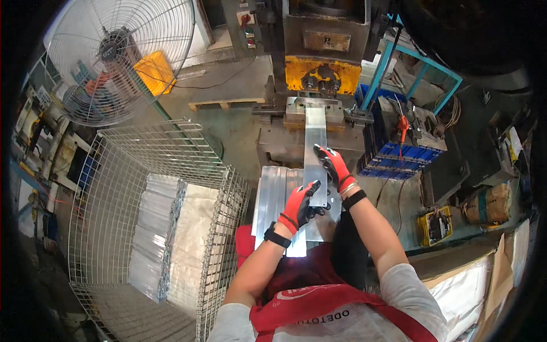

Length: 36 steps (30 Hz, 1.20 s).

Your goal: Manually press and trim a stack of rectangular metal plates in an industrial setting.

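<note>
Long flat silver metal strip | far end at grey steel press die | left red-and-black gloved hand pinches left edge, right gloved hand right edge | uneven push could skew strip

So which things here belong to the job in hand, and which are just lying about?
Likely in use:
Long flat silver metal strip, with red-and-black-gloved left hand and right hand on it
Dark metal press with yellow front, at its far end
Stacked silver metal pieces beside the strip

Apparently unrelated:
Round wire-caged fan
Blue plastic crates
Small yellow plastic basket
</note>
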Each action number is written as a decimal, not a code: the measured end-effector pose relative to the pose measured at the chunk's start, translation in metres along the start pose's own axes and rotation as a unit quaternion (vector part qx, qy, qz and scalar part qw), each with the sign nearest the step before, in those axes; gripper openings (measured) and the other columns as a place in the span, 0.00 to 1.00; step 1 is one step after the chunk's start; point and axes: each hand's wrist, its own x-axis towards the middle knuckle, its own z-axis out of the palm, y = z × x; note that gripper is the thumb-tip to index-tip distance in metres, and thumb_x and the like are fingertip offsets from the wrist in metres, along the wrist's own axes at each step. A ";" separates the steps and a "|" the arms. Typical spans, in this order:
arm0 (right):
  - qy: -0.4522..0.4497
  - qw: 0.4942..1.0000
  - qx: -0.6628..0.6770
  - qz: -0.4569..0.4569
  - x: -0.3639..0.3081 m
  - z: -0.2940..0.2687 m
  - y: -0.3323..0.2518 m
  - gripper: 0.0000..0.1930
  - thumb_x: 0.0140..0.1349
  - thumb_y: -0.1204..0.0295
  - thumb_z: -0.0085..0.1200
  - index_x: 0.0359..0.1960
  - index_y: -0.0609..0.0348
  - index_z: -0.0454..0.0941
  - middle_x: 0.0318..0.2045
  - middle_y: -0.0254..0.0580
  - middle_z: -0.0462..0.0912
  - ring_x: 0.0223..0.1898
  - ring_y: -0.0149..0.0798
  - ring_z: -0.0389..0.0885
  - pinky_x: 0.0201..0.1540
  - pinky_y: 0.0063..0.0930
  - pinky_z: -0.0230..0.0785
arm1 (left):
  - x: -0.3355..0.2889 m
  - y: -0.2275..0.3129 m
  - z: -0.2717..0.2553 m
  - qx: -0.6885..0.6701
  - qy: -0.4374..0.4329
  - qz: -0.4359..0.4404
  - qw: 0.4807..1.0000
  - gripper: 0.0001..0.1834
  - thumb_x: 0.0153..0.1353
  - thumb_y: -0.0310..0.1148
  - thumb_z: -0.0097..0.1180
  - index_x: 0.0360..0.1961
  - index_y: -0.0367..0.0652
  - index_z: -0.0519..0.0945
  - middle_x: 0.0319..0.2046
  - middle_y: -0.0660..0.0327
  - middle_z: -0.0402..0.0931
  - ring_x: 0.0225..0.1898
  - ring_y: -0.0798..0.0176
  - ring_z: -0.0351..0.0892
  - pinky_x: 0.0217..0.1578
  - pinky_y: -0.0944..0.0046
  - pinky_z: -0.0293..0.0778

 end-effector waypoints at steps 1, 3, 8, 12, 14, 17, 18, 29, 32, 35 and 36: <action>0.015 1.000 0.024 0.013 -0.001 -0.001 0.007 0.11 0.57 0.66 0.50 0.33 0.60 0.77 0.27 0.23 0.74 0.26 0.19 0.67 0.28 0.14 0.59 | 0.001 0.000 0.002 0.012 0.010 -0.003 1.000 0.13 0.60 0.40 0.46 0.36 0.42 0.73 0.27 0.59 0.76 0.22 0.65 0.78 0.11 0.75 0.66; 0.021 0.997 0.065 -0.044 -0.001 0.002 0.014 0.09 0.57 0.69 0.50 0.33 0.61 0.78 0.27 0.25 0.76 0.26 0.21 0.70 0.29 0.14 0.62 | 0.002 0.001 0.001 0.016 0.005 -0.023 1.000 0.13 0.59 0.41 0.47 0.35 0.42 0.74 0.25 0.59 0.76 0.21 0.64 0.78 0.11 0.74 0.66; 0.027 0.999 0.011 -0.036 0.000 0.002 0.012 0.13 0.56 0.69 0.49 0.38 0.66 0.76 0.34 0.31 0.78 0.36 0.25 0.73 0.41 0.19 0.63 | 0.006 -0.003 -0.003 -0.003 0.003 -0.006 1.000 0.15 0.59 0.42 0.47 0.35 0.41 0.74 0.25 0.59 0.75 0.21 0.60 0.78 0.12 0.71 0.69; 0.052 0.999 -0.002 -0.010 0.008 0.001 0.017 0.11 0.55 0.69 0.50 0.36 0.63 0.78 0.30 0.27 0.77 0.31 0.22 0.71 0.36 0.18 0.62 | 0.008 -0.004 -0.003 -0.018 -0.015 -0.009 1.000 0.15 0.59 0.43 0.47 0.36 0.41 0.74 0.26 0.59 0.75 0.21 0.59 0.78 0.13 0.70 0.70; 0.059 0.998 0.004 -0.001 0.009 0.000 0.017 0.10 0.55 0.69 0.51 0.34 0.62 0.78 0.28 0.26 0.76 0.29 0.21 0.70 0.34 0.17 0.62 | 0.009 -0.004 -0.005 -0.009 -0.015 -0.017 1.000 0.15 0.59 0.43 0.47 0.36 0.41 0.74 0.26 0.58 0.75 0.21 0.58 0.78 0.13 0.69 0.71; 0.064 0.998 0.006 -0.002 0.008 0.002 0.017 0.08 0.54 0.70 0.52 0.32 0.61 0.79 0.26 0.24 0.75 0.28 0.20 0.69 0.32 0.17 0.61 | 0.010 -0.006 -0.010 0.004 0.003 -0.009 1.000 0.16 0.59 0.43 0.47 0.36 0.40 0.74 0.26 0.58 0.75 0.21 0.58 0.78 0.13 0.69 0.71; 0.070 0.998 -0.004 -0.003 0.009 0.000 0.018 0.08 0.54 0.70 0.52 0.31 0.61 0.79 0.26 0.24 0.75 0.28 0.20 0.69 0.31 0.16 0.61 | 0.012 -0.007 -0.012 0.016 0.012 -0.012 1.000 0.16 0.59 0.43 0.47 0.37 0.40 0.74 0.26 0.58 0.75 0.21 0.58 0.78 0.14 0.69 0.71; 0.098 0.993 -0.065 0.009 0.010 -0.003 0.021 0.09 0.54 0.68 0.53 0.27 0.62 0.78 0.25 0.25 0.75 0.27 0.21 0.70 0.31 0.18 0.61 | 0.010 -0.006 -0.010 0.000 -0.023 -0.024 0.999 0.18 0.58 0.43 0.48 0.40 0.39 0.73 0.29 0.57 0.75 0.22 0.57 0.78 0.16 0.67 0.74; 0.101 0.982 -0.160 0.026 0.005 0.004 0.010 0.09 0.54 0.68 0.52 0.26 0.62 0.78 0.25 0.25 0.76 0.28 0.23 0.71 0.32 0.19 0.63 | -0.001 -0.011 -0.011 0.272 0.003 0.183 0.945 0.18 0.58 0.43 0.48 0.41 0.38 0.73 0.30 0.57 0.75 0.23 0.57 0.78 0.17 0.67 0.74; 0.083 0.984 -0.146 -0.054 0.008 -0.001 0.017 0.08 0.54 0.67 0.53 0.24 0.59 0.76 0.23 0.25 0.74 0.26 0.22 0.68 0.30 0.19 0.60 | 0.001 -0.013 -0.012 0.300 -0.023 0.235 0.924 0.18 0.58 0.43 0.48 0.42 0.39 0.72 0.31 0.56 0.76 0.24 0.57 0.79 0.16 0.67 0.74; 0.078 0.994 -0.045 -0.056 0.010 0.001 0.022 0.09 0.53 0.66 0.54 0.20 0.57 0.74 0.20 0.24 0.71 0.23 0.21 0.65 0.25 0.18 0.56 | 0.004 -0.012 -0.012 0.244 -0.031 0.201 0.948 0.18 0.58 0.43 0.48 0.42 0.39 0.72 0.31 0.56 0.76 0.24 0.57 0.79 0.16 0.67 0.74</action>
